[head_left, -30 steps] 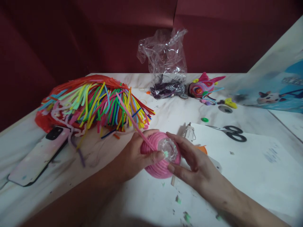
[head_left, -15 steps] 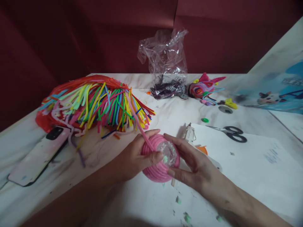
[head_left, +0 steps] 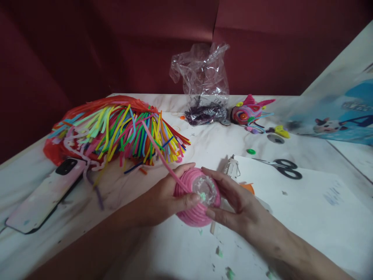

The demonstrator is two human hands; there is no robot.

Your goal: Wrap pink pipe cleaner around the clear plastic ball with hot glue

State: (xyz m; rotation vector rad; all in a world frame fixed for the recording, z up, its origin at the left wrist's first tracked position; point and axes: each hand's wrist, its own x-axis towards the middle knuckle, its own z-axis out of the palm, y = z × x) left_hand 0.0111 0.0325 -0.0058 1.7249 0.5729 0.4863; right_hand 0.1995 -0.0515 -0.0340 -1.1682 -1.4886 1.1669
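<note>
Between my two hands is a round ball wrapped in coils of pink pipe cleaner (head_left: 192, 217), with a clear, bare round patch showing on its upper side. My left hand (head_left: 171, 198) grips its left side, the thumb lying across the coils by the patch. A loose pink pipe cleaner end (head_left: 159, 151) sticks up and to the left from under that hand. On the right side, my right hand (head_left: 236, 198) holds the ball between thumb and fingers. A bit of pale green stuff lies on the clear patch.
A red bag of colourful pipe cleaners (head_left: 125, 132) and a phone (head_left: 46, 194) lie left. Behind are a clear plastic bag (head_left: 206, 89) and a decorated pink figure (head_left: 249, 111). Right are a glue gun (head_left: 232, 167), scissors (head_left: 287, 167) and white paper (head_left: 314, 210).
The loose pink pipe cleaner end has swung left and lower. Both hands keep their hold on the ball, and the view has shifted slightly.
</note>
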